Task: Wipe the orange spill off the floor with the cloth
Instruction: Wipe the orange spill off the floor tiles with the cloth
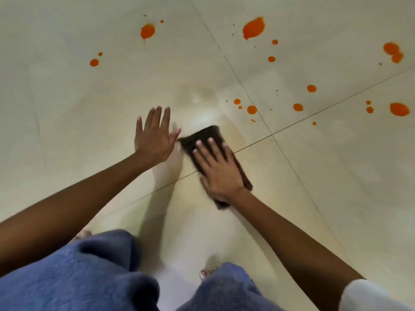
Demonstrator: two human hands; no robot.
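Observation:
A dark brown cloth [203, 138] lies flat on the cream tiled floor [89, 131]. My right hand [217, 169] presses on it with straight fingers. Just left of the cloth, my left hand [155, 135] is spread open with its fingers straight; whether it touches the floor I cannot tell. Orange spill drops are scattered ahead and to the right: a big blot [253, 28] at the top, another [147, 31] at the top centre, one [399, 109] at the right, and several small dots [251, 109] close beyond the cloth. A faint smeared patch [202, 102] lies just ahead of the cloth.
My knees in blue trousers [89, 277] and bare toes [207, 273] fill the bottom of the view. Dark grout lines [314, 113] cross the floor near the cloth. A further orange blot [393, 51] sits at the far right.

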